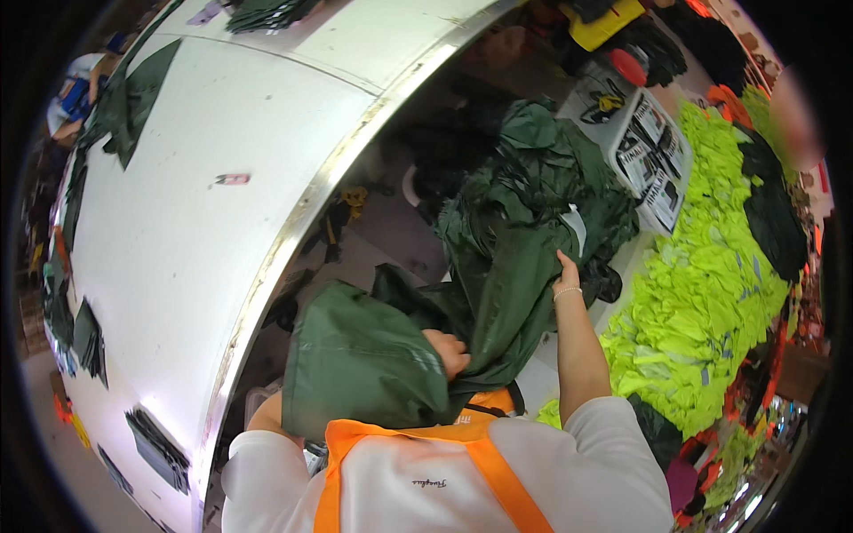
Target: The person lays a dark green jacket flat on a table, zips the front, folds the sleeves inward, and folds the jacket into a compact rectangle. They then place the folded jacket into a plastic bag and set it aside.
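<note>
A large dark green garment [506, 266] of thin, slightly shiny fabric spreads in front of me, its far part bunched in a heap. One green panel [364, 360] drapes over my left forearm and hides most of it. My left hand [447, 352] shows past that panel's edge, fingers curled closed on the green fabric. To the right, my right hand [567, 277] grips the garment's edge with its thumb up, just below a white strip [575, 229]. Some of its fingers are hidden by the cloth.
A white table [240, 107] with a metal edge runs along my left, bearing folded dark green pieces [158, 449] and small red-handled snips [233, 179]. At right lies a big neon yellow garment pile [697, 302], beside a white bin [659, 160] of labels. A yellow object [604, 25] stands beyond.
</note>
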`<state>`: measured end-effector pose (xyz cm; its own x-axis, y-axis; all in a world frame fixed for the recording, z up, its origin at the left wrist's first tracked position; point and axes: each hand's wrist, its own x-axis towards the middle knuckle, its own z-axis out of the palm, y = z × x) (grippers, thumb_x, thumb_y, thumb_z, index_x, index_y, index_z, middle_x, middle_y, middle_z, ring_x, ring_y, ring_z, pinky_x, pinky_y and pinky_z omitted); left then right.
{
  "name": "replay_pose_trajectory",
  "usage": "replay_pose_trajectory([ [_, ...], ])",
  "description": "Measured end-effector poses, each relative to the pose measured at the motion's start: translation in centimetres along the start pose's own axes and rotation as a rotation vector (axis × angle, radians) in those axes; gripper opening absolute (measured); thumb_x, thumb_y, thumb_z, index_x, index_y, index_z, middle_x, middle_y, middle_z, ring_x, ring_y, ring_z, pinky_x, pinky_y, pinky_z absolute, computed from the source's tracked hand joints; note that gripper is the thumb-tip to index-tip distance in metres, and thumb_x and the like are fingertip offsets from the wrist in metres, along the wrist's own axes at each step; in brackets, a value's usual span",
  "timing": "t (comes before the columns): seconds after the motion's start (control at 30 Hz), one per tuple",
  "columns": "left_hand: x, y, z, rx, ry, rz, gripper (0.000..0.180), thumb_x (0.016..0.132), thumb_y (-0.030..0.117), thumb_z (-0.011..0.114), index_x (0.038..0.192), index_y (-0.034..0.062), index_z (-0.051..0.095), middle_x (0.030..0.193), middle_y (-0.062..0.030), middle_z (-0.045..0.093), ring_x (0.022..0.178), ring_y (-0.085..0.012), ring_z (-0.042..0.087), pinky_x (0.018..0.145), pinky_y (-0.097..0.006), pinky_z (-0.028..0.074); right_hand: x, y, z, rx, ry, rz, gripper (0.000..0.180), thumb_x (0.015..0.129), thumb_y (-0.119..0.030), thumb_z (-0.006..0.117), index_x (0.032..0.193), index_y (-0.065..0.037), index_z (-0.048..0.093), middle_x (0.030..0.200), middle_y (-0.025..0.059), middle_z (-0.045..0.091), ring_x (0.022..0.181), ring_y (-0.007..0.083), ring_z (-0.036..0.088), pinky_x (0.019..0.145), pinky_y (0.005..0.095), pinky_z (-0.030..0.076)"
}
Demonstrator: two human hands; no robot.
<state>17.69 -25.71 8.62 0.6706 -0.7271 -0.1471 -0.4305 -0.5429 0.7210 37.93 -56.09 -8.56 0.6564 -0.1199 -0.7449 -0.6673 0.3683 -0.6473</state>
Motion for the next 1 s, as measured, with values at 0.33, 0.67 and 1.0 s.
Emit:
replay_pose_trajectory([
  [0.33,-25.5,-1.9,8.9,-0.604,0.279,-1.433,0.028,0.084,0.024,0.058,0.103,0.0037,0.063,0.097,-0.0112,0.067,0.087,-0.0205,0.065,0.075,-0.036,0.052,-20.1,-6.9,21.1,0.21,-0.87,-0.526,0.047,0.081,0.003,0.053,0.128,-0.001,0.05,0.126,0.0094,0.055,0.113,0.026,0.054,0.096,0.0388,0.043],
  [0.67,-25.1,-1.7,-6.8,-0.007,0.787,-1.19,0.038,0.077,0.035,0.067,0.099,0.0046,0.068,0.091,-0.0162,0.069,0.087,-0.0268,0.067,0.077,-0.036,0.052,-31.3,-18.3,24.6,-0.241,-2.333,-0.492,0.043,0.079,-0.017,0.053,0.117,0.003,0.058,0.11,0.0159,0.062,0.098,0.0319,0.06,0.085,0.0403,0.048],
  [1.0,-9.0,-9.7,-15.5,-0.127,0.994,-0.413,0.042,0.082,0.019,0.061,0.117,-0.0033,0.055,0.113,-0.0195,0.059,0.103,-0.0292,0.057,0.09,-0.037,0.044,-33.1,-20.9,33.6,-0.747,-2.947,-0.323,0.045,0.089,-0.037,0.054,0.108,0.003,0.06,0.098,0.0153,0.064,0.081,0.0263,0.064,0.075,0.0311,0.051],
])
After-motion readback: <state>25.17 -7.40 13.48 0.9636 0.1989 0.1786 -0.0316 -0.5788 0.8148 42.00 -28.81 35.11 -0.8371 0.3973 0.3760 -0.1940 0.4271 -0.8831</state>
